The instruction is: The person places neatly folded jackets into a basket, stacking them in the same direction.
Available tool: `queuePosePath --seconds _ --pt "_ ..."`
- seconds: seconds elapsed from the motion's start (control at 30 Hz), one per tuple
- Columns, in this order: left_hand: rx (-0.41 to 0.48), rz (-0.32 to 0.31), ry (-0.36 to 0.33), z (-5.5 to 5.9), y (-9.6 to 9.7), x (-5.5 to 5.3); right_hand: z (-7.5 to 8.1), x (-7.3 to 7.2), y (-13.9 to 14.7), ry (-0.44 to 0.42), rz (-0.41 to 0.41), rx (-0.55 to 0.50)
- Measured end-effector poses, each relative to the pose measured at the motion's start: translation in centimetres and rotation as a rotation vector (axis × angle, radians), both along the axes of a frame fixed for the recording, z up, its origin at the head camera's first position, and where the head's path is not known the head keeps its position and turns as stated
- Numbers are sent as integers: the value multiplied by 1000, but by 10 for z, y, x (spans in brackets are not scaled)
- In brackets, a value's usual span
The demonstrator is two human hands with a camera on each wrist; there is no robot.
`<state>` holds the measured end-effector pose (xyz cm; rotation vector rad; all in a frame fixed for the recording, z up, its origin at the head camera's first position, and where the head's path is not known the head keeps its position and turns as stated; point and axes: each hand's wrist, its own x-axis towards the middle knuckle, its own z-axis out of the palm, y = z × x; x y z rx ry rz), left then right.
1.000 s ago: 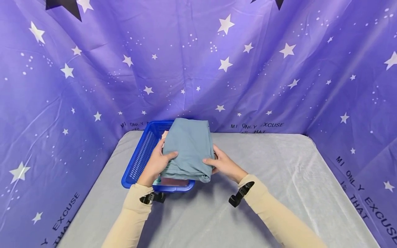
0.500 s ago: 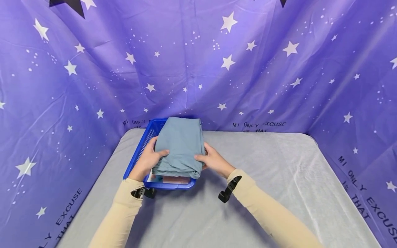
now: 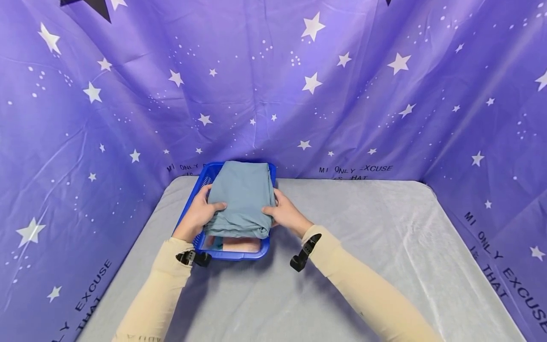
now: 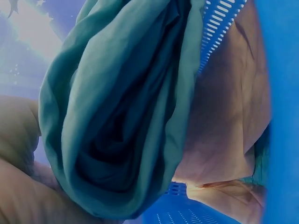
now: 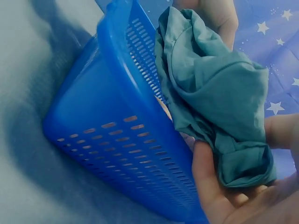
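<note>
A folded grey-teal piece of clothing (image 3: 241,197) hangs over the blue plastic basket (image 3: 239,256), held level between both hands. My left hand (image 3: 197,213) grips its left edge, thumb on top and fingers underneath. Its right edge is gripped the same way by my right hand (image 3: 288,213). The layered, rolled folds of the cloth (image 4: 126,116) fill the left wrist view. In the right wrist view the cloth (image 5: 215,88) stands clear above the rim of the basket (image 5: 117,60). Beneath it, a pinkish-tan folded cloth (image 4: 224,112) lies in the basket.
A grey cloth-covered table (image 3: 363,247) supports the basket at its back left. Behind and at both sides hangs a purple curtain (image 3: 256,95) with white stars. A sliver of teal fabric (image 4: 261,161) shows beside the tan cloth inside the basket.
Both hands have carried the folded clothing leftward, from over the basket's right side to squarely above it. More of the basket's right rim now shows. The grips are unchanged.
</note>
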<state>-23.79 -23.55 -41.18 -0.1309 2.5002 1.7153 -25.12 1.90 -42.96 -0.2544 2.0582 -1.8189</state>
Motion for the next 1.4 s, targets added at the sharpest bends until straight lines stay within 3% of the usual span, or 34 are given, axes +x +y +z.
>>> queuePosePath --seconds 0.27,0.5,0.63,0.8,1.0,1.4 --pt "-44 18 -25 0 -3 -10 2 3 -4 1 -42 58" --pt "-103 12 -43 -1 -1 -11 6 13 -2 110 -39 179" --pt "-208 -3 -28 -1 1 -12 6 16 -1 211 -9 270" --pt "-373 -53 2 1 3 -11 5 17 1 341 3 397" --pt "-506 -126 18 2 2 -14 -4 20 1 491 65 521" --pt "-543 -266 -87 -1 -4 -25 -24 25 4 639 195 716"
